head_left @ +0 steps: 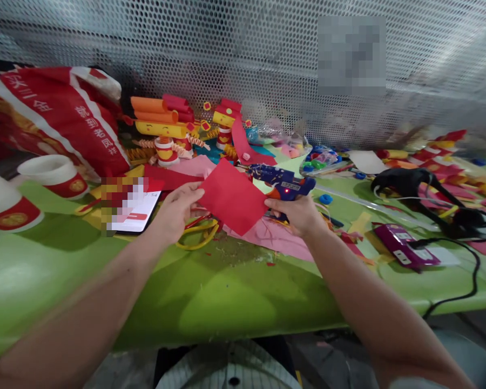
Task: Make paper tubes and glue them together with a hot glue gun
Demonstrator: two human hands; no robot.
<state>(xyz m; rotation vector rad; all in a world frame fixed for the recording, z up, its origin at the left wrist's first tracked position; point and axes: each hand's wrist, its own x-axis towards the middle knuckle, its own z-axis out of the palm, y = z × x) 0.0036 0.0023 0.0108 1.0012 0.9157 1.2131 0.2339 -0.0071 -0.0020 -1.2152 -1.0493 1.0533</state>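
A red square of paper point(234, 197) is held up above the green table, one corner toward each hand. My left hand point(182, 208) pinches its left corner between thumb and fingers. My right hand point(294, 213) is closed round the handle of a blue glue gun point(281, 181) with a lit red light; its thumb lies at the paper's right corner. The gun's nozzle points left, behind the paper. Pink paper point(277, 240) lies on the table beneath, and yellow-handled scissors point(200, 237) rest below my left hand, partly hidden.
Paper cups point(54, 175) and a lit phone point(135, 210) are at the left. Paper figures point(166, 146) stand behind. A purple box point(405, 246) with a black cable point(476, 270) and a black strapped object point(413, 186) lie at the right. A perforated metal wall point(227, 59) rises behind the table.
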